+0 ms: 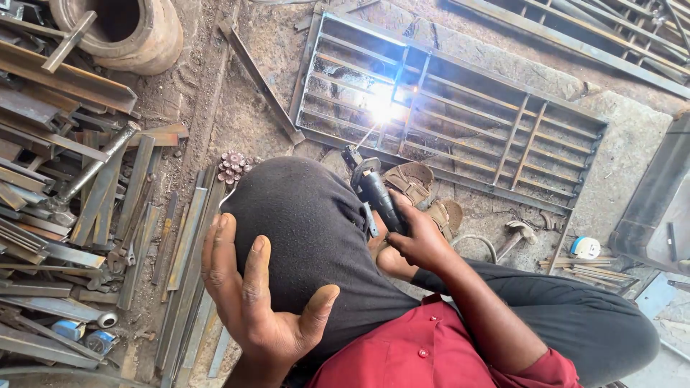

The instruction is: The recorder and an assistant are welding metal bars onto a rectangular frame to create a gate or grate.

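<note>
Two hands share the work unevenly. The right hand [420, 241] is clenched around the black electrode holder [377, 194], whose thin rod [365, 136] reaches forward to the bright arc [381, 108]. The left hand [251, 287] grasps nothing; it lies open, fingers spread, on the bent knee [309, 230] in dark trousers.

The arc burns on the metal grille frame [460, 122], which lies flat on the dirt floor [237, 108] ahead of the person, at a joint where an upright bar meets the long horizontal ones. A sandalled foot [413, 183] sits just beside the frame's near edge.

To my judgement, a good weld here depends on a steady rod tip: the forearm looks unsupported, so bracing the wrist against the knee would likely help. The rod should keep a short, even gap to the joint and a slight lean along the seam. The glare hides the puddle itself, so its shape cannot be told.

Loose steel strips [93, 201] are piled at left, a hammer [514, 237] lies near the frame's corner, and a tape roll [586, 248] lies beyond it.
</note>
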